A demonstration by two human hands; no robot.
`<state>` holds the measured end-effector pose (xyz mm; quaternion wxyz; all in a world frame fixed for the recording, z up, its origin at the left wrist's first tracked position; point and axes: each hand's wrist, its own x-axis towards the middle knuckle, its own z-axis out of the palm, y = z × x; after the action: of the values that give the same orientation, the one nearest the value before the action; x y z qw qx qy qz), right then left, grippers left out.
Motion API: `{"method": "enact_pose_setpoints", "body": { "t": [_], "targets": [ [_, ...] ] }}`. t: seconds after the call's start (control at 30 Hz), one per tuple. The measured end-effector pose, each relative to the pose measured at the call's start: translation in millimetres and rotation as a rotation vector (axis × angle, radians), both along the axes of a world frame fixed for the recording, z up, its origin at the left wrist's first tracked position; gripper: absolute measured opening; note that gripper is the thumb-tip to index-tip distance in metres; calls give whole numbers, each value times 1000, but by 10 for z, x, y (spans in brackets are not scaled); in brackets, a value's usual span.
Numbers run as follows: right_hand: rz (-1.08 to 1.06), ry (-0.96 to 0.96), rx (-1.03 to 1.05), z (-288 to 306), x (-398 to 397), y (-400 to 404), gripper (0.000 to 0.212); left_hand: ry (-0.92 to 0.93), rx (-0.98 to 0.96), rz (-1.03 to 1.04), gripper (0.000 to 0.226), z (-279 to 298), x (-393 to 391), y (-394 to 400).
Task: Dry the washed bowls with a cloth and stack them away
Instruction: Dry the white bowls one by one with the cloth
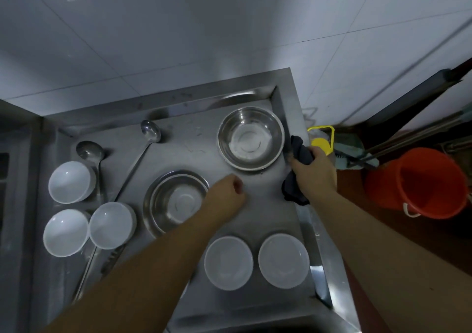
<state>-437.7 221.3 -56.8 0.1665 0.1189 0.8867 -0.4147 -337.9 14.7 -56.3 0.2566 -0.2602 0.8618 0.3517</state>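
Three round white ceramic bowls (69, 181) cluster at the left of the stainless steel counter (194, 138), among two long-handled steel ladles (150, 131). Right of them sits a shallow steel bowl (176, 200), resting on what looks like a second one or a plate. The left hand (229, 192) hangs just beside its right rim, fingers curled into a loose fist that holds nothing; this bowl lies to that hand's left and is nearer to it than to the other hand. Two more white bowls (228, 262) stand near the front edge. Further back is a deeper steel bowl (251, 138); just to its right, the right hand (315, 169) grips a bunched dark cloth (296, 169), fingers wrapped round it. That bowl probably suits the cloth hand best.
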Motion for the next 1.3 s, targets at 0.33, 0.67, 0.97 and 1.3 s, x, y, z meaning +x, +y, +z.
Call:
{"method": "enact_pose_setpoints", "body": {
  "t": [0.33,0.67,0.97,1.3],
  "targets": [
    [30,-42,-30,40,847,387,19,-150,19,-584,40,-156,563,710],
    [20,-39,-75,266,1201,812,17,-213,-17,-425,27,-31,562,909],
    [205,129,-212,951,1167,587,27,11,343,277,27,779,574,637],
    [623,463,-92,2010,1387,-317,51,334,938,510,36,2063,1040,-26]
  ]
}}
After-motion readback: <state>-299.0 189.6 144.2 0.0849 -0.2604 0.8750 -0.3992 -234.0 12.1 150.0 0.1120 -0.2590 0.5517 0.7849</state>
